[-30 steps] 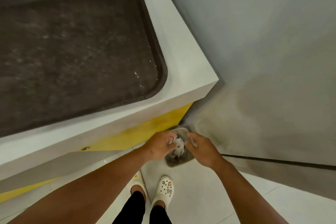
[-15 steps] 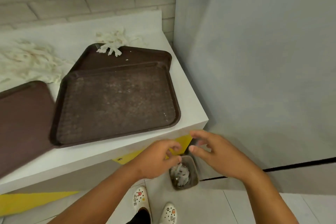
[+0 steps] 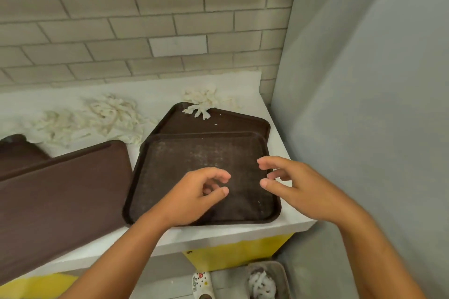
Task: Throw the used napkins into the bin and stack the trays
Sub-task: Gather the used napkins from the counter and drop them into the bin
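Napkins [image 3: 261, 284] now binned; both hands [image 3: 194, 198] raised, empty.

The nearest tray [image 3: 194, 158] looks like dark brown plastic with a matt, grainy, scuffed bed, while the tray to its left [image 3: 60, 196] shows a smoother, faintly satin brown surface. The shredded napkins [image 3: 107, 114] are soft, crumpled off-white paper lying on a smooth matt white counter [image 3: 298, 221]. Behind stands a wall of matt grey-beige brick tiles [image 3: 145, 19], and the panel [image 3: 364, 104] to the right is smooth and matt grey.
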A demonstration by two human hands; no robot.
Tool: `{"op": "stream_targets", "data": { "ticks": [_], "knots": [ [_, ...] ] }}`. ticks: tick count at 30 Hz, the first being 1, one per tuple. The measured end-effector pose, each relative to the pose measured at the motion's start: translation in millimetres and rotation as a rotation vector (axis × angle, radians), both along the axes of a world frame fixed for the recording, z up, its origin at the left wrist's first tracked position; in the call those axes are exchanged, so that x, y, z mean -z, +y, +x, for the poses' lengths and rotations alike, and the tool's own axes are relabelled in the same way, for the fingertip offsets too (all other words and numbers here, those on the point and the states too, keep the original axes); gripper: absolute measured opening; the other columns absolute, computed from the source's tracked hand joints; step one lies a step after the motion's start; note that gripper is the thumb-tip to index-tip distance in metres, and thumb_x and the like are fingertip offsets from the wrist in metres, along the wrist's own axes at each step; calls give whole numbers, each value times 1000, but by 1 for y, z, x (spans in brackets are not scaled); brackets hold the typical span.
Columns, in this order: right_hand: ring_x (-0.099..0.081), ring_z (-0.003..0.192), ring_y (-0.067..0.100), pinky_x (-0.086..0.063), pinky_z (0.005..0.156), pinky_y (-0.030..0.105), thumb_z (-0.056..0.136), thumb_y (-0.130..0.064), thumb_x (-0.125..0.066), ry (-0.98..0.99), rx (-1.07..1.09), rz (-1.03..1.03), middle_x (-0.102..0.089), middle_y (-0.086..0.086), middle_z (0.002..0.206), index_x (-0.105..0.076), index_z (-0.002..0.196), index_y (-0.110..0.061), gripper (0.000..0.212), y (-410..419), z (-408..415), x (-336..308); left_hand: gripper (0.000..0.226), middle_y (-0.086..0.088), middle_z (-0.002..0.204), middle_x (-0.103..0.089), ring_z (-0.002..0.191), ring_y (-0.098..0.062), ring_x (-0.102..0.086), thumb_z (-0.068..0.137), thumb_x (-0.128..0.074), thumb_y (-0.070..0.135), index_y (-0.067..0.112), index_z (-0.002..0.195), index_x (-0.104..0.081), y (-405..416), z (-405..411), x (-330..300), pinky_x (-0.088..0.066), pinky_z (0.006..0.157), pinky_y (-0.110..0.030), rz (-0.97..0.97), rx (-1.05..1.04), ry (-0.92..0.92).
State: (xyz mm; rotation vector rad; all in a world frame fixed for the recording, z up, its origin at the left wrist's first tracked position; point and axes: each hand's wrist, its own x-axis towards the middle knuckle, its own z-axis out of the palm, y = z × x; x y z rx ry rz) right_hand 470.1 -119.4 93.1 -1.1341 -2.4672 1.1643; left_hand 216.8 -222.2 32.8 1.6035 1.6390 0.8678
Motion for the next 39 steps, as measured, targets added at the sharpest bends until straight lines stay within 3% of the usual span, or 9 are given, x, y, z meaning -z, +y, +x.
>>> {"op": "stream_targets", "data": {
  "ticks": [4, 10, 17, 22, 25, 29, 34, 39],
  "knots": [
    [-57, 112, -12, -48, 89, 16, 97, -46, -61, 6, -34, 6, -58, -28, 130, -49, 140, -44, 45, 38, -42, -9, 24, 20, 110, -69, 99, -9, -67, 93, -70, 30, 34, 117, -67, 31, -41, -4, -55, 89, -29, 15, -56, 8],
    [-63, 107, 0, -52, 100, 28, 97, -43, -61, -33, -65, 29, -61, -19, 129, -52, 141, -37, 46, 113, -111, -4, 25, 16, 106, -69, 92, -7, -67, 93, -69, 30, 29, 118, -68, 102, -112, -1, -55, 85, -21, -3, -94, 97],
    [-63, 108, 8, -48, 95, 24, 99, -42, -58, -103, -57, 36, -63, -10, 126, -56, 139, -31, 41, 199, -182, 26, 29, 9, 105, -64, 91, -12, -64, 95, -64, 29, 24, 123, -63, 206, -175, 15, -52, 91, -26, -63, -200, 244],
    [-58, 120, 16, -44, 102, 29, 100, -39, -57, -193, 6, 64, -57, -4, 139, -57, 136, -28, 37, 254, -212, 63, 53, -6, 136, -55, 118, -23, -58, 95, -64, 30, 18, 144, -49, 264, -191, 42, -44, 107, -34, -106, -172, 368],
    [-53, 128, 21, -39, 107, 30, 101, -37, -56, -280, 6, 101, -50, 0, 148, -54, 139, -25, 40, 278, -221, 82, 68, -14, 152, -41, 139, -33, -42, 94, -63, 36, 20, 154, -34, 290, -194, 59, -37, 115, -44, -165, -104, 506],
    [-42, 140, 26, -32, 118, 36, 100, -35, -56, -363, 8, 161, -41, 8, 153, -47, 146, -20, 49, 297, -229, 103, 69, -13, 161, -24, 147, -37, -26, 97, -58, 37, 24, 157, -24, 304, -189, 71, -34, 117, -47, -178, -76, 659],
    [-28, 146, 38, -27, 120, 47, 100, -52, -49, -483, 42, 112, -20, 11, 164, -40, 152, -25, 60, 296, -239, 125, 58, -10, 156, -31, 140, -36, -36, 97, -58, 44, 27, 150, -42, 309, -188, 80, -41, 110, -52, -195, -26, 749],
    [-55, 120, 31, -47, 102, 43, 100, -60, -42, -528, 50, 114, -54, 9, 133, -58, 134, -16, 58, 295, -237, 139, 37, -6, 138, -50, 128, -29, -47, 95, -63, 37, 23, 129, -66, 308, -185, 83, -44, 104, -45, -171, -18, 747]
  ]
}}
